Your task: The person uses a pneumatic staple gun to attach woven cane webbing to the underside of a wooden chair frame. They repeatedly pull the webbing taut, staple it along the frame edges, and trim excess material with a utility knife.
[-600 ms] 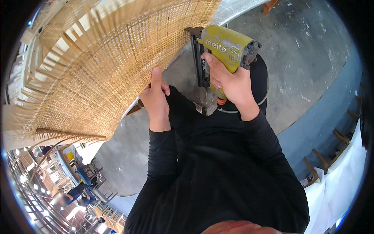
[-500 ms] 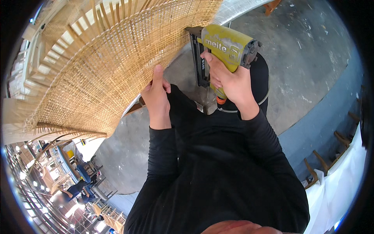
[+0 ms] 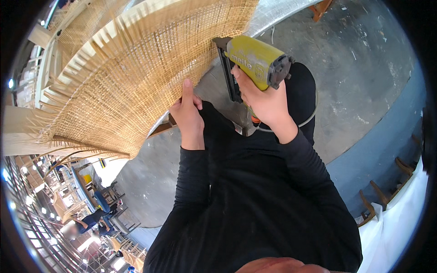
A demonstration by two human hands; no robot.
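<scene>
A sheet of woven cane webbing [image 3: 132, 86] with loose strand ends curves across the upper left over a pale wooden frame [image 3: 16, 129]. My left hand [image 3: 189, 117] grips its near edge, thumb on top and fingers curled beneath, partly hidden. My right hand [image 3: 266, 103] is wrapped round the handle of a yellow-green pneumatic nail gun [image 3: 255, 59]. The gun's dark nose is at the right part of the cane's edge; whether it touches cannot be made out. Its black magazine [image 3: 229, 75] slants down toward my lap, and an orange fitting joins the handle's base.
A pale air hose [image 3: 313, 113] loops past my right knee. Wooden chair legs [image 3: 366, 204] and white sheeting [image 3: 387, 236] lie at the lower right. A person [image 3: 86, 223], chairs and a workbench are in the background at the lower left. Grey floor [image 3: 359, 82] extends to the right.
The nail gun in my right hand has dropped slightly and tilted, its nose shifting a little left and down. My left hand keeps its hold on the cane edge. The view has shifted slightly.
</scene>
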